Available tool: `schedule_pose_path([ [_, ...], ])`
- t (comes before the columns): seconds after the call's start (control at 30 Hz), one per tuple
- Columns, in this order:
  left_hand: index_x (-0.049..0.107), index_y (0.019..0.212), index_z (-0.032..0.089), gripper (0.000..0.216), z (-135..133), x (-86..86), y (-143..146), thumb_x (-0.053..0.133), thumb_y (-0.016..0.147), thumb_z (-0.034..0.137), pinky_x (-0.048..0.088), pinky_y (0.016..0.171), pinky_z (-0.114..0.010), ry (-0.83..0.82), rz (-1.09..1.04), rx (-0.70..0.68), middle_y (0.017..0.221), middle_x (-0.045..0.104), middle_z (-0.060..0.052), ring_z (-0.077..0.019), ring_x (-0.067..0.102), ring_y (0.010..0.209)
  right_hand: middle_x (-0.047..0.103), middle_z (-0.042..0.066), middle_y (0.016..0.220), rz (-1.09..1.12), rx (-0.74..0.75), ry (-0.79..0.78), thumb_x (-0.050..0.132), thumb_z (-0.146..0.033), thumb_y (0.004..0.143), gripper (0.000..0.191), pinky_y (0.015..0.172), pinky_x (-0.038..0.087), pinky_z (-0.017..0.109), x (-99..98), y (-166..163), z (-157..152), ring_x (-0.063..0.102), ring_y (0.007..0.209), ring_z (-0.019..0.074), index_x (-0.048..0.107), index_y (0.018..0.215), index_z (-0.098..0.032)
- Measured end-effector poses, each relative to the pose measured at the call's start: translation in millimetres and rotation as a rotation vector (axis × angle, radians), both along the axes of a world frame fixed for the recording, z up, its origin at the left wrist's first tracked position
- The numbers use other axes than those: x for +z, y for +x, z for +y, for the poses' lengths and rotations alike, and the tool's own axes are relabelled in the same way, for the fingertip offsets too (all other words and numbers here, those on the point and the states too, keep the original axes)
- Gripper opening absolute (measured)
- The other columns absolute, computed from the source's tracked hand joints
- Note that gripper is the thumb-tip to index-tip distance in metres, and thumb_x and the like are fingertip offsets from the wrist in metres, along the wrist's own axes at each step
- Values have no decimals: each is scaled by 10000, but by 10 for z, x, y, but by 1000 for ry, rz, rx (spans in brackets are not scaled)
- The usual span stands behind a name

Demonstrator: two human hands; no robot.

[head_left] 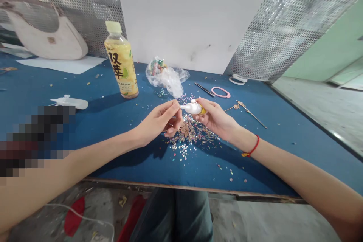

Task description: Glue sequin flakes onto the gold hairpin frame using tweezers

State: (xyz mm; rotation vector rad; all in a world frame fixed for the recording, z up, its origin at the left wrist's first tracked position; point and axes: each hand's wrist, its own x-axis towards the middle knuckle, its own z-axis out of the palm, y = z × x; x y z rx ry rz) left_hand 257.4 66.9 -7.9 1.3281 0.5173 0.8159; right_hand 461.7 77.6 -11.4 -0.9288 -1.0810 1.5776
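**Two hands on one tiny glue tube, and a lot I can't make out**

Head view, the only angle, so bear with me. The right hand [214, 118] is wrapped around a small white glue tube [194, 108] with a yellow label, and its fingers hide most of the body. The left hand [162, 121] has thumb and forefinger pinched together on the nozzle tip. Whether there's a cap or some tiny bit between them, can't tell. The tube sits in the air just above a sequin pile [190, 133] on the blue table [113, 128].

The left hand covers part of the pile, including a brownish piece I can't identify. A pixelated block [36, 140] blots out the near left of the table. Further back are a yellow drink bottle [121, 60], a crumpled plastic bag [168, 76] with blurry contents, a pink ring [220, 92] and thin metal pins [250, 112]. The white handbag [48, 39] is cut off at the left edge.
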Motion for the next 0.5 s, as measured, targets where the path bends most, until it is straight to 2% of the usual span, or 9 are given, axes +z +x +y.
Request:
schedule_pose_path([
  [0.13, 487, 788, 193, 322, 35, -16, -7, 442, 1020, 411, 331, 417, -145, 6, 3, 20, 587, 518, 59, -31, 390, 437, 661, 22, 806, 1, -51, 29, 724, -381, 836, 219, 559, 543, 160, -1, -7, -7, 611, 611, 66, 675, 889, -175],
  [0.3, 501, 788, 188, 321, 32, -8, -12, 448, 1021, 402, 343, 429, -146, 36, 12, 9, 604, 555, 52, -27, 416, 441, 619, -3, 653, 65, -25, -82, 769, -402, 786, 276, 426, 473, 110, -2, -57, -53, 544, 494, 38, 665, 797, -146],
  [0.5, 513, 784, 182, 311, 38, -21, -15, 462, 1018, 380, 352, 434, -146, 54, 14, 3, 600, 571, 47, -26, 427, 442, 557, -31, 540, 107, -93, -164, 693, -290, 851, 224, 314, 365, 89, 28, -100, -96, 427, 371, 6, 611, 703, -142],
])
